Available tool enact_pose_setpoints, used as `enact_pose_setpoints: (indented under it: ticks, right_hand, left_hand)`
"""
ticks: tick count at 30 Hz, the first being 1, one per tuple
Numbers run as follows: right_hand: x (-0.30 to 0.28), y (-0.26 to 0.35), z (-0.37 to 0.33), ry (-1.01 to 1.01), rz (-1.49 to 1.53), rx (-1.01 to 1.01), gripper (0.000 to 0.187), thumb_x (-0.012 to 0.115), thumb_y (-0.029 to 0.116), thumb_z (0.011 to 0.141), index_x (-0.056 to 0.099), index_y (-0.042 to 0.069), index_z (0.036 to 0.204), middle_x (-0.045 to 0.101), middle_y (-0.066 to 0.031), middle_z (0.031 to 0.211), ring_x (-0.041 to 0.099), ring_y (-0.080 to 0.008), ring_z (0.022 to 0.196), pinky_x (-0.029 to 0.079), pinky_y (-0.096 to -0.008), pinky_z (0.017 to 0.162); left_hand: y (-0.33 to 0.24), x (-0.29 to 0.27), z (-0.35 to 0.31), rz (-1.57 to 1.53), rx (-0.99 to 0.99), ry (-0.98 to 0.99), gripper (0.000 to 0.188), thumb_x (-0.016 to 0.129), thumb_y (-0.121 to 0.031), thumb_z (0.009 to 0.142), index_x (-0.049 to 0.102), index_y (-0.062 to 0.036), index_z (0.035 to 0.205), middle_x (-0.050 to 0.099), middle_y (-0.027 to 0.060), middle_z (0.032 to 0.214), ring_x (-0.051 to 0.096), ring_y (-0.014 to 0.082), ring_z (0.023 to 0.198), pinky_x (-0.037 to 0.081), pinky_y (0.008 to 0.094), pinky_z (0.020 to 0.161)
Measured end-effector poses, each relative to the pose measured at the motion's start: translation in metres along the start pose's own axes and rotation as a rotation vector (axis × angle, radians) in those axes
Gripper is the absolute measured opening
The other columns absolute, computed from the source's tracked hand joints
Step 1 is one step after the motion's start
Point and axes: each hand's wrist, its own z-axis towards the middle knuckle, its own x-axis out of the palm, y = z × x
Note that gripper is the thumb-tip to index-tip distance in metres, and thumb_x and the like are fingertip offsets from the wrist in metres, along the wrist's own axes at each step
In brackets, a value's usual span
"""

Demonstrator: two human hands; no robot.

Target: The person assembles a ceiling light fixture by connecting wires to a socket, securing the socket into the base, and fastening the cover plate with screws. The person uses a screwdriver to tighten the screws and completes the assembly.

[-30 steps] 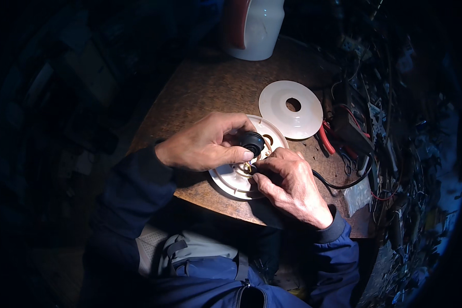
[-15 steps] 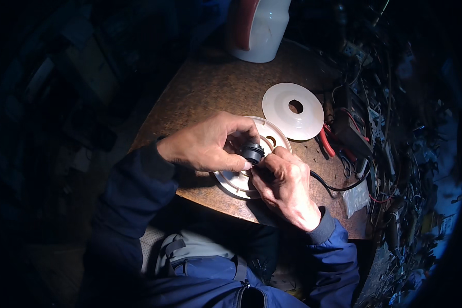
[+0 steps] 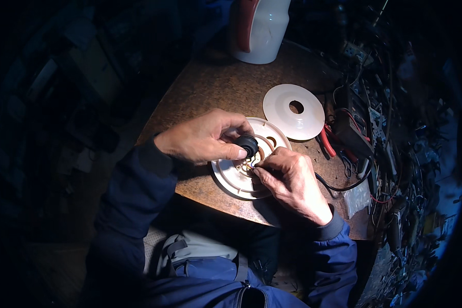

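Observation:
My left hand (image 3: 203,137) has thumb and fingers closed round a black round ribbed connector (image 3: 248,146). That connector is held above a white round plastic base (image 3: 223,179), which lies with its ribbed inside facing up on the bench. Beside the connector, the fingertips of my right hand (image 3: 295,179) pinch thin wires (image 3: 250,165) over the base; where these wires end is hidden by my fingers. A black cord (image 3: 327,186) comes out from behind my right hand and curves off to the right.
A white disc (image 3: 277,108) with a centre hole lies just beyond the base. Farther back on the brown bench (image 3: 190,92) stands a white and red kettle (image 3: 268,36). Red-handled pliers (image 3: 326,143), a clear plastic bag (image 3: 357,199) and a heap of tools and wires crowd the right side.
My left hand has turned the black connector so its round face shows. My right hand has drawn slightly down and right, baring the thin wires at its fingertips.

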Motion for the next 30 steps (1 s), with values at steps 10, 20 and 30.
enact_pose_setpoints:
  ticks: [10, 20, 30]
  right_hand:
    - [0.000, -0.001, 0.002, 0.045, -0.012, 0.014, 0.017, 0.084, 0.015, 0.092, 0.079, -0.001, 0.093, 0.072, -0.0180, 0.084, 0.072, -0.0330, 0.075, 0.055, -0.0428, 0.068]
    - [-0.001, 0.003, 0.002, 0.038, 0.037, 0.053, 0.016, 0.083, 0.012, 0.092, 0.077, -0.003, 0.093, 0.073, -0.0168, 0.084, 0.072, -0.0291, 0.075, 0.055, -0.0410, 0.069]
    - [-0.006, -0.006, 0.001, 0.059, 0.250, 0.132, 0.021, 0.082, 0.004, 0.092, 0.071, -0.005, 0.106, 0.076, -0.0128, 0.091, 0.071, -0.0139, 0.084, 0.059, -0.0327, 0.076]
  left_hand:
    - [-0.005, -0.005, 0.002, -0.049, -0.092, 0.073, 0.044, 0.073, -0.016, 0.104, 0.059, 0.0049, 0.141, 0.073, 0.0103, 0.121, 0.070, 0.0148, 0.110, 0.058, 0.0296, 0.097]
    - [0.013, -0.006, 0.009, 0.028, 0.072, 0.105, 0.047, 0.067, -0.021, 0.109, 0.059, 0.0035, 0.148, 0.072, 0.0099, 0.125, 0.070, 0.0131, 0.107, 0.062, 0.0312, 0.092]
    - [0.005, 0.000, 0.007, 0.101, 0.058, 0.040, 0.045, 0.063, -0.024, 0.112, 0.062, 0.0026, 0.148, 0.076, 0.0098, 0.117, 0.073, 0.0108, 0.094, 0.062, 0.0258, 0.080]
